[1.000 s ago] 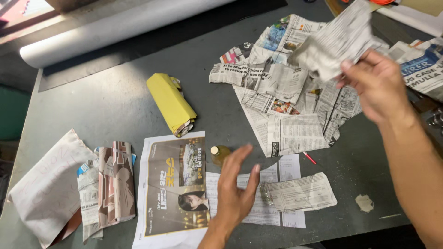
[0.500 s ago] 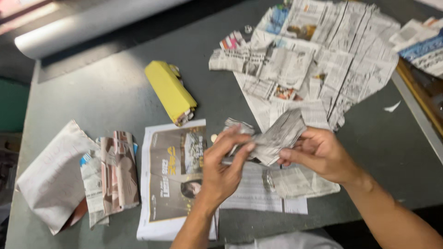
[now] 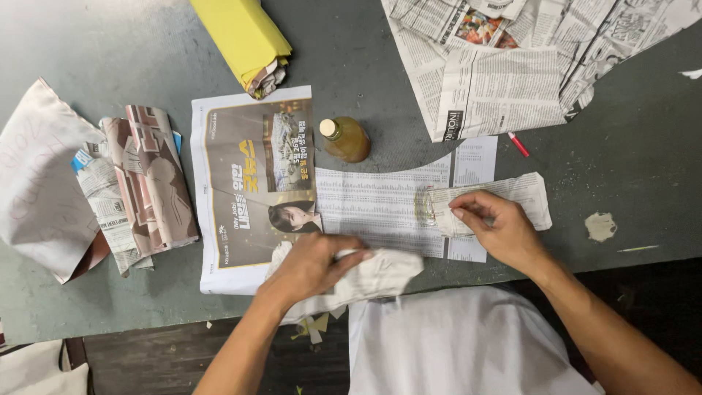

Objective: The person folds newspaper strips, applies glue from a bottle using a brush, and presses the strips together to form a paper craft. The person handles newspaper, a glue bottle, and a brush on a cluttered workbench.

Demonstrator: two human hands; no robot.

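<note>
My left hand (image 3: 313, 265) is closed over a crumpled wad of pale newspaper (image 3: 380, 275) at the table's near edge. My right hand (image 3: 496, 225) presses its fingers on a newspaper-wrapped object (image 3: 497, 201) with a bit of clear glass showing at its left end; it lies on a flat printed sheet (image 3: 380, 205). A small amber bottle (image 3: 345, 138) with a pale cap lies just beyond the sheet, between my hands. A glossy advert page (image 3: 252, 183) lies flat to the left of my left hand.
A yellow folded bundle (image 3: 245, 40) lies at the far middle. Loose newspaper sheets (image 3: 504, 80) are spread at the far right, a red pen (image 3: 518, 144) below them. Wrapped paper bundles (image 3: 139, 183) and a white paper piece (image 3: 36, 183) sit at the left.
My right hand came down from the far newspaper pile with a torn sheet. Both hands dropped to the near edge; the left now grips a crumpled wad, the right rests on the wrapped object.
</note>
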